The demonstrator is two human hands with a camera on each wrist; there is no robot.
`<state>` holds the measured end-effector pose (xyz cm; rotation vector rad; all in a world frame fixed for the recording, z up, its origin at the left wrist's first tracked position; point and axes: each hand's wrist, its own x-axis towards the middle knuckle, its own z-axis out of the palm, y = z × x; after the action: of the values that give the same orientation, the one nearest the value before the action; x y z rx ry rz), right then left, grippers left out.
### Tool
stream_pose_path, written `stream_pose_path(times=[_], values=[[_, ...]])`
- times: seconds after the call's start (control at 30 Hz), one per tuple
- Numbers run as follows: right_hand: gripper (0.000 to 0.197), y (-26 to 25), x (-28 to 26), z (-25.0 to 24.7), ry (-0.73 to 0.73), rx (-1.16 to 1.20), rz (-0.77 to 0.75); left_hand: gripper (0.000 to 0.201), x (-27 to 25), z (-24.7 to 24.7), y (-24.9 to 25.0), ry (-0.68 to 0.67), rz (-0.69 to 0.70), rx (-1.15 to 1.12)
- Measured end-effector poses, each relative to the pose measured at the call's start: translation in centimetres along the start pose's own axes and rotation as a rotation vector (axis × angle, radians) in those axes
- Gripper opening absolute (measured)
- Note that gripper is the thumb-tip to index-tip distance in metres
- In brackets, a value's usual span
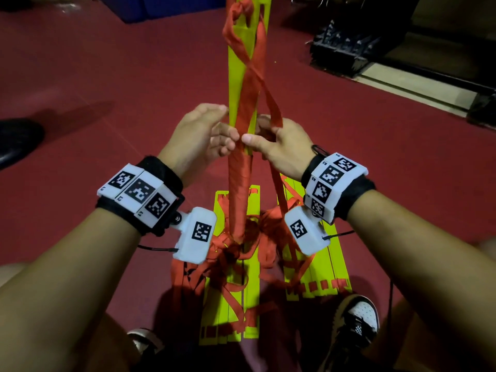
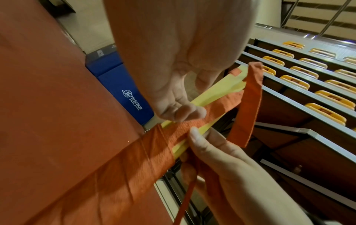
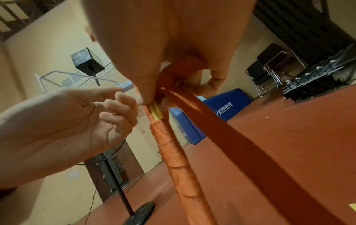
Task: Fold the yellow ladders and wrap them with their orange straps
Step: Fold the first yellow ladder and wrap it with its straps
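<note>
From the head view, the folded yellow ladder bundle [image 1: 236, 84] runs lengthwise away from the person above the red floor [image 1: 107, 76], its near half wound in orange strap [image 1: 239, 189]; more ladders [image 1: 316, 269] lie on the floor below it, by a sneaker [image 1: 357, 318]. The left hand [image 1: 198, 132] touches the bundle with loosely curled fingers; the right hand [image 1: 279, 146] pinches strap and bundle. The left wrist view shows a blue mat [image 2: 123, 91] and tiered seats [image 2: 300, 85] beyond. The right wrist view shows folding chairs [image 3: 269, 68] and a stand [image 3: 123, 197].

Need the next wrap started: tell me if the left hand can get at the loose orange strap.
Probably yes. The left hand is open beside the folded yellow ladder; the loose orange strap hangs just across it, pinched by the right hand, with nothing between.
</note>
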<state>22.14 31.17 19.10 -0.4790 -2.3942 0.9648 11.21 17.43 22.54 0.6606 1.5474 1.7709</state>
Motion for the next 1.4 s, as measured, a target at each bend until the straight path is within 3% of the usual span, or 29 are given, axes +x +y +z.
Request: stream_pose_path(times=[0.23,0.53,0.97,1.4], values=[[0.031,0.8,0.3,0.0,-0.024,-0.044,0.013,0.032,0.1,-0.5,1.3,0.042,0.164,-0.009],[0.031,1.4,0.3,0.6,-0.093,-0.107,-0.04,0.009,0.3,-0.9,0.9,-0.044,0.292,0.092],[0.034,0.9,0.8,0.0,-0.044,0.049,-0.021,0.012,0.9,-1.2,-1.5,-0.124,0.21,0.292],[0.034,1.0,0.3,0.0,-0.051,0.113,-0.035,0.02,1.7,-1.5,-3.5,-0.062,0.167,0.417]])
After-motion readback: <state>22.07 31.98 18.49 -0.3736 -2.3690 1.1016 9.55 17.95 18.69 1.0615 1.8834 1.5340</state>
